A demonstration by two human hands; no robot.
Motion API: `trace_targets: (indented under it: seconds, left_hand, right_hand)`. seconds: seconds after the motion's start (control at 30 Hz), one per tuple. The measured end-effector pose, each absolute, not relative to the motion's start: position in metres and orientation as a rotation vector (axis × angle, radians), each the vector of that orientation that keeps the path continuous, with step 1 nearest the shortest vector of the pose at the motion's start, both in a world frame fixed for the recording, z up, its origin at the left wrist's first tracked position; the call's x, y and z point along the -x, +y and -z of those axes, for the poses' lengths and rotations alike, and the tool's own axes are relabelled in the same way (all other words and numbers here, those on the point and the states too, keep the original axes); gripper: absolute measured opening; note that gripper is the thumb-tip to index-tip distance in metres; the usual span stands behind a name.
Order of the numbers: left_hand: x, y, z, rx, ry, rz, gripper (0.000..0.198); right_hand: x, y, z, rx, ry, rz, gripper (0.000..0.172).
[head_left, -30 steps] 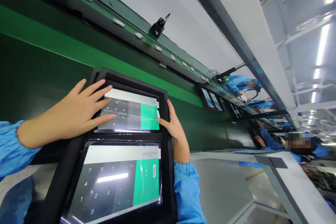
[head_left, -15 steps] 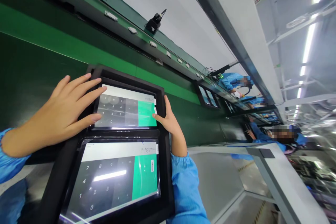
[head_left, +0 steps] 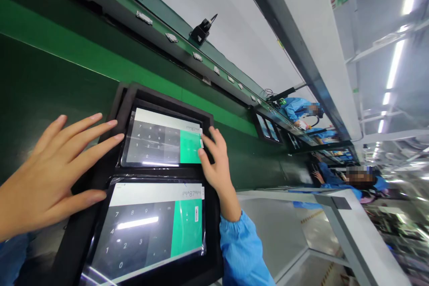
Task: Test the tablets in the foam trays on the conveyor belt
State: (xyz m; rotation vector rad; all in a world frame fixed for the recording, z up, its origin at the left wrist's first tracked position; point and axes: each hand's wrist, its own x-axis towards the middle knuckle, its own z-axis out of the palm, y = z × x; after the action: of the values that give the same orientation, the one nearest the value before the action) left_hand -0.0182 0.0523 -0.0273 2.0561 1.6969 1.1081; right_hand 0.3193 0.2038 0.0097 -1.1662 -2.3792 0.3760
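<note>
Two tablets lie in a black foam tray (head_left: pixel 213 214), their screens lit with a calculator keypad and a green panel. The upper tablet (head_left: pixel 156 140) is the farther one; the lower tablet (head_left: pixel 134 232) is nearer and wrapped in shiny film. My left hand (head_left: pixel 67 165) is spread flat over the tray's left edge, fingertips just short of the upper tablet. At the upper tablet's right edge is my right hand (head_left: pixel 217 158), fingers apart and slightly bent, thumb beside the green panel. Neither hand grips anything.
A green bench (head_left: pixel 248 156) runs away to the right. On the ledge behind stand a black power adapter (head_left: pixel 201 31) and several small metal clips (head_left: pixel 171 37). Another tray with tablets (head_left: pixel 266 125) sits farther along. People in blue work beyond. A grey frame (head_left: pixel 335 201) stands at right.
My left hand has drawn back left, off the upper tablet's screen. My right hand has lifted its fingers from the tray's right rim and shifted slightly. Both tablets stay in the tray.
</note>
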Motion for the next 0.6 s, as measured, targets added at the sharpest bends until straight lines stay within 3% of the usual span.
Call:
trace_targets:
  seconds: [0.1, 0.27, 0.6]
  left_hand:
    - [0.018, 0.04, 0.03, -2.057, 1.682, -1.079, 0.074]
    - [0.011, 0.032, 0.036, -2.077, 1.616, -1.052, 0.073]
    - [0.011, 0.024, 0.046, -1.961, 1.552, -1.121, 0.064]
  right_hand:
    - [-0.31, 0.18, -0.015, 0.868, -2.687, -0.354, 0.035]
    - [-0.302, 0.172, -0.018, 0.86, -2.817, -0.332, 0.036]
    - [-0.334, 0.119, -0.016, 0.931, -2.602, -0.47, 0.051]
